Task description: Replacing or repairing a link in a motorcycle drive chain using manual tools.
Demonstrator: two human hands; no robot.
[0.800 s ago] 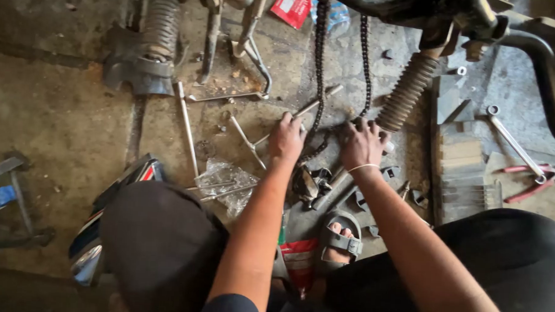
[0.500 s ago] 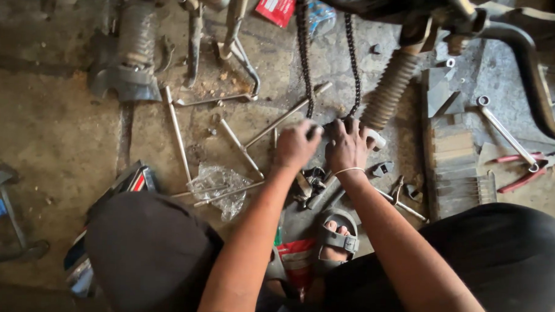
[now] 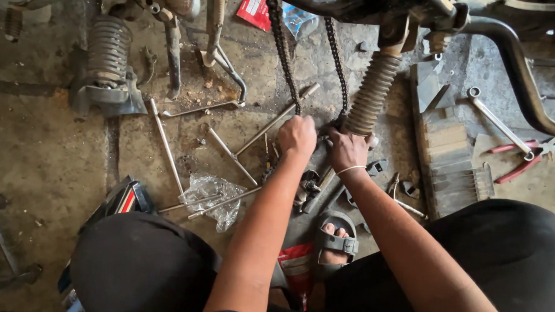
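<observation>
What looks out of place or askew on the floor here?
The drive chain hangs slack in a loose loop to the floor, where the left hand and right hand meet it. Metal rods and small parts lie scattered around a crumpled plastic bag.

Light dim, flat, diffuse; looks like daylight, source direction cannot tell. Floor [image 3: 37,160] grey-brown, evenly lit, no hard-edged shadows. Soft shadow pooled under frame [image 3: 356,5] along top edge, and around trousers [image 3: 507,256] at bottom, where dark cloth loses nearly all detail. Forearms and both hands, left hand [image 3: 297,135] and right hand [image 3: 348,150], are the brightest warm tones. Small glints on plastic bag [image 3: 211,194], rods [image 3: 167,146] and wrench [image 3: 497,120]; no blown-out glare. Focus fair at centre: chain [image 3: 280,45] links readable. Slight softness overall. Wide-angle bending toward edges; corners stretched, a bit smeared. Colours muted, red pliers [image 3: 514,161] stand out.
</observation>
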